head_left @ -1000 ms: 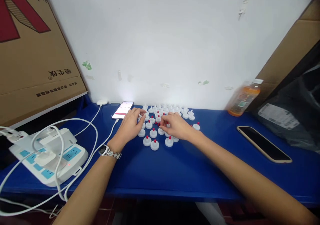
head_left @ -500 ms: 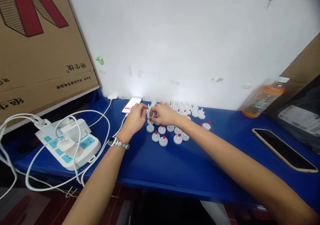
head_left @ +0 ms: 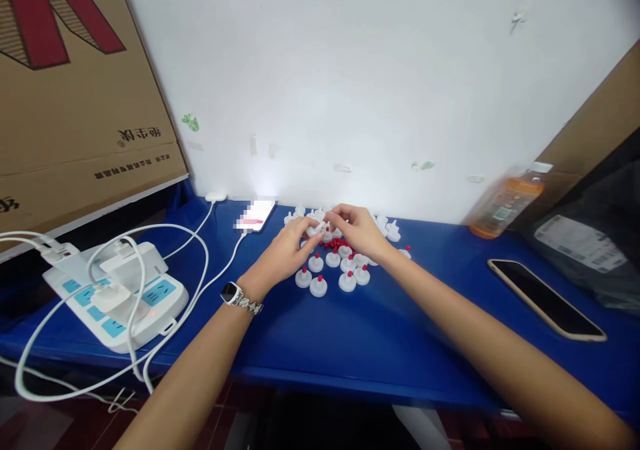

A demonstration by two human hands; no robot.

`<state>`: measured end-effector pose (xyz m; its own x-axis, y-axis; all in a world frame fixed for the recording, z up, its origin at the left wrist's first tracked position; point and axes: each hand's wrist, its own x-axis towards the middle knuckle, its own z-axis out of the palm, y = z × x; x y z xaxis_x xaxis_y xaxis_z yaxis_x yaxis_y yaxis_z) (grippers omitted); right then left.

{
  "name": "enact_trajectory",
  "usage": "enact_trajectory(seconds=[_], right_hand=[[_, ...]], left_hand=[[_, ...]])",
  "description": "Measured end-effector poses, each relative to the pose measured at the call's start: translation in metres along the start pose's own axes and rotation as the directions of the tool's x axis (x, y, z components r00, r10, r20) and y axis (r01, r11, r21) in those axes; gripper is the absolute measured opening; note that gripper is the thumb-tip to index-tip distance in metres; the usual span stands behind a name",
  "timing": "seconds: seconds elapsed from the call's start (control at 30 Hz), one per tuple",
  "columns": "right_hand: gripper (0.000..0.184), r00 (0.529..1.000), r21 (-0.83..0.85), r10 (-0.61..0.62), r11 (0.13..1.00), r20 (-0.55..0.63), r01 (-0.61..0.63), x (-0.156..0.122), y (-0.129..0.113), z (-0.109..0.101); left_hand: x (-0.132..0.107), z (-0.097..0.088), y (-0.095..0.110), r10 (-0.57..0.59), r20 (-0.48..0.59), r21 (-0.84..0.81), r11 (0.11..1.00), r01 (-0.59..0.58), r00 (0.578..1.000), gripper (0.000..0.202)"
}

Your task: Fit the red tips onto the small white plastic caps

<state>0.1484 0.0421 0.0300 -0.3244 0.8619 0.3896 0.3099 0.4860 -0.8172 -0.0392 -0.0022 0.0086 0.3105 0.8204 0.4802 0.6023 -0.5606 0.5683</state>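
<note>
My left hand (head_left: 287, 249), a watch on its wrist, pinches a white nozzle cap (head_left: 314, 231) between thumb and fingers. Close beside it, my right hand (head_left: 359, 230) has its thumb and fingertips pressed together at that cap; what they hold is too small to make out. Below both hands lies a pile of small red tips (head_left: 336, 243). Several white nozzle caps with red tips (head_left: 319, 286) stand upright on the near side. Behind the hands are more white caps (head_left: 393, 231), partly hidden, some with bare spouts.
A lit phone (head_left: 257, 215) on a cable lies at the back left. The white power strip (head_left: 170, 297) with plugs and looping cables is on the left. To the right are a dark phone (head_left: 547, 300), an orange drink bottle (head_left: 507, 203) and a black bag (head_left: 590, 237).
Both hands have shifted right, from the left edge of the caps to above the red pile. A white cap now shows in my left hand. The view has moved slightly.
</note>
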Motion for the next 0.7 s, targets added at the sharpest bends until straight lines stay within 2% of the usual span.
enact_trajectory(seconds=[0.1, 0.2, 0.3, 0.43, 0.5, 0.57, 0.63, 0.7], right_hand=[[0.018, 0.995, -0.283, 0.034, 0.959, 0.096, -0.006, 0.002, 0.011, -0.008], [0.011, 0.964, -0.538, 0.073, 0.839, 0.257, 0.08, 0.008, 0.019, -0.009], [0.006, 0.937, -0.635, 0.068, 0.752, 0.343, 0.178, 0.015, 0.023, -0.005], [0.007, 0.924, -0.646, 0.081, 0.738, 0.374, 0.197, 0.018, 0.025, -0.004], [0.012, 0.94, -0.588, 0.055, 0.792, 0.337, 0.164, 0.016, 0.024, -0.007], [0.013, 0.966, -0.409, 0.04, 0.91, 0.256, 0.071, 0.01, 0.018, -0.009], [0.014, 0.986, -0.084, 0.075, 0.994, 0.151, -0.063, 0.001, 0.01, -0.009], [0.019, 0.988, 0.249, 0.133, 0.957, 0.076, -0.148, -0.011, 0.003, -0.006]], left_hand=[[0.0, 0.004, 0.0, 0.024, 0.003, 0.03, 0.999, -0.024, 1.0, 0.032], [0.0, 0.005, -0.001, 0.027, 0.012, 0.086, 0.996, -0.028, 1.0, 0.032], [0.0, 0.005, -0.002, 0.004, 0.015, 0.118, 0.993, -0.006, 1.0, 0.032], [-0.001, 0.004, -0.003, -0.002, 0.022, 0.111, 0.994, -0.001, 1.0, 0.032], [-0.002, 0.003, -0.002, -0.006, 0.023, 0.098, 0.995, 0.004, 1.0, 0.033], [-0.003, 0.002, 0.001, -0.023, 0.02, 0.094, 0.995, 0.021, 1.0, 0.033], [-0.005, 0.003, 0.005, -0.017, 0.028, 0.106, 0.994, 0.013, 0.999, 0.032], [-0.006, 0.005, 0.009, 0.024, 0.049, 0.132, 0.991, -0.03, 0.999, 0.031]])
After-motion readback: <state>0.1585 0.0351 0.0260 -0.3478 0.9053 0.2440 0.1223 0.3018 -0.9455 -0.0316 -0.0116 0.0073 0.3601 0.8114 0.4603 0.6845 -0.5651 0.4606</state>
